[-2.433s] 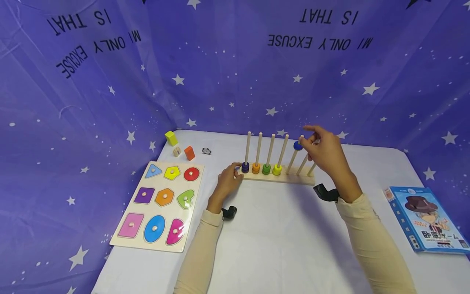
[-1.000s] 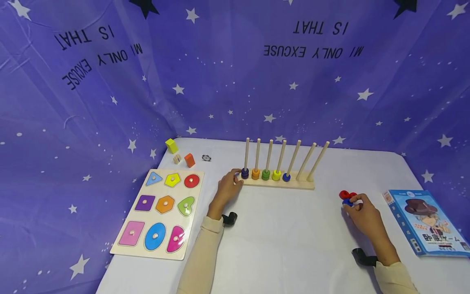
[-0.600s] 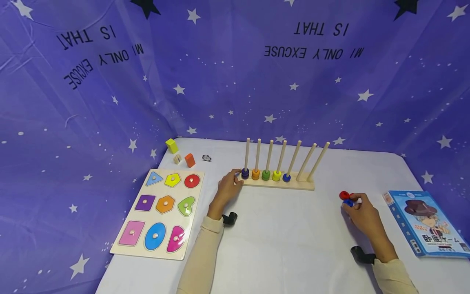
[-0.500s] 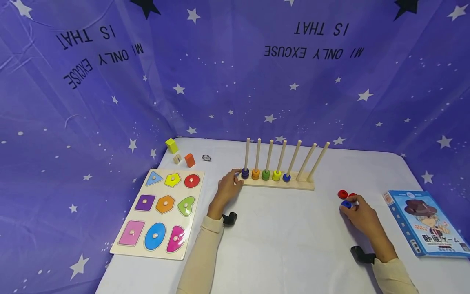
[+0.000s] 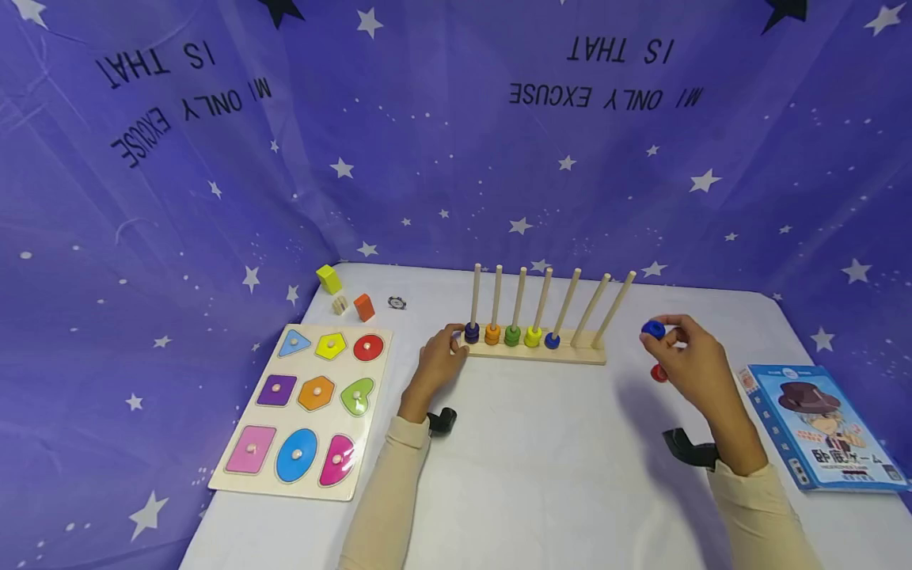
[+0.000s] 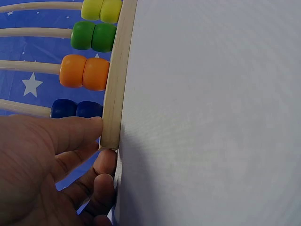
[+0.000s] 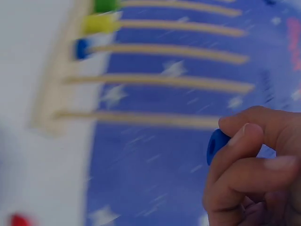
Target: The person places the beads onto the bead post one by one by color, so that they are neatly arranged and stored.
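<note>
A wooden peg rack (image 5: 545, 352) with several upright pegs stands on the table. Two dark blue beads (image 6: 76, 108), two orange beads (image 6: 84, 72), two green beads (image 6: 93, 36) and two yellow beads (image 6: 101, 9) sit on its first pegs. One blue bead (image 5: 552, 341) is on the fifth; the two rightmost pegs carry none. My left hand (image 5: 438, 360) grips the rack's left end, thumb against the base. Right of the rack, my right hand (image 5: 687, 360) pinches another blue bead (image 5: 652, 329) above the table. Below it lies a red bead (image 5: 659, 373), partly covered by that hand.
On the left lies a shape puzzle board (image 5: 302, 412) with knobbed pieces. Behind it are a yellow block (image 5: 329, 279), a small striped block (image 5: 340, 305), an orange block (image 5: 364, 307) and a small black-and-white piece (image 5: 397, 302). A blue game box (image 5: 826, 427) lies at right.
After leaving one blue bead on the fifth peg, my right hand went to the loose beads, picked up another blue one and raised it toward the rack. My left hand stays at the rack's end.
</note>
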Motion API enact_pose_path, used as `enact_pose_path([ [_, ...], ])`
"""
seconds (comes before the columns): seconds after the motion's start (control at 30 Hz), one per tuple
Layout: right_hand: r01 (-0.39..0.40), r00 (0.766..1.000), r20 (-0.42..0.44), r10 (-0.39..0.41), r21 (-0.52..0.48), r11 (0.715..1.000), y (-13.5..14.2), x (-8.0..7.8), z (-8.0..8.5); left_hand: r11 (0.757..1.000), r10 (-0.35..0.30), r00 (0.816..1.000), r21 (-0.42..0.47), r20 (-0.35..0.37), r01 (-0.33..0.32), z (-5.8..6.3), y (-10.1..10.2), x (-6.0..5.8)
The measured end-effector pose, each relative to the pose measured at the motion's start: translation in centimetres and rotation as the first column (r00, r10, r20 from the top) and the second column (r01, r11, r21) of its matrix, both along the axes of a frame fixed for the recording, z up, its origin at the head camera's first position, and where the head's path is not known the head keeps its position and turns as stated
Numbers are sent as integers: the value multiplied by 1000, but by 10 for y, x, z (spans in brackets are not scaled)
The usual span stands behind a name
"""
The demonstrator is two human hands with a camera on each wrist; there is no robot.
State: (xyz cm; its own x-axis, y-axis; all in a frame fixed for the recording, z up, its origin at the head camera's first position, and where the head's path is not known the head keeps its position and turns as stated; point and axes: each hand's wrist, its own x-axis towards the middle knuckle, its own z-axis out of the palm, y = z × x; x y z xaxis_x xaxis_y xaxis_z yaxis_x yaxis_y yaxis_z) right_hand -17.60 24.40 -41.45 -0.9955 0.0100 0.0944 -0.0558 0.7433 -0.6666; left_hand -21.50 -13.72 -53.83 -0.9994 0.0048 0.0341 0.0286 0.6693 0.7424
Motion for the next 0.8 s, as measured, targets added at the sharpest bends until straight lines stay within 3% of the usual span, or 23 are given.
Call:
enact_pose_path([
  [0.13,-57,997,-49,54,-56,997,-32,-19,42,1000,3,1000,-14,-4,-4,1,-3,-2],
  [0.27,-143,989,-51,139,-82,986,-59,-42,64,1000,14,1000,-1,-6,-14,2,-4,-3],
  [0.47,-220,975,10,222,-102,970,-83,-63,67,1000,13,1000,-5,27,-13,-3,-2,-2],
  [0.8,-215,977,-9,215,-21,976,-94,-69,61,1000,18,1000,-6,22,-18,-5,0,-2],
])
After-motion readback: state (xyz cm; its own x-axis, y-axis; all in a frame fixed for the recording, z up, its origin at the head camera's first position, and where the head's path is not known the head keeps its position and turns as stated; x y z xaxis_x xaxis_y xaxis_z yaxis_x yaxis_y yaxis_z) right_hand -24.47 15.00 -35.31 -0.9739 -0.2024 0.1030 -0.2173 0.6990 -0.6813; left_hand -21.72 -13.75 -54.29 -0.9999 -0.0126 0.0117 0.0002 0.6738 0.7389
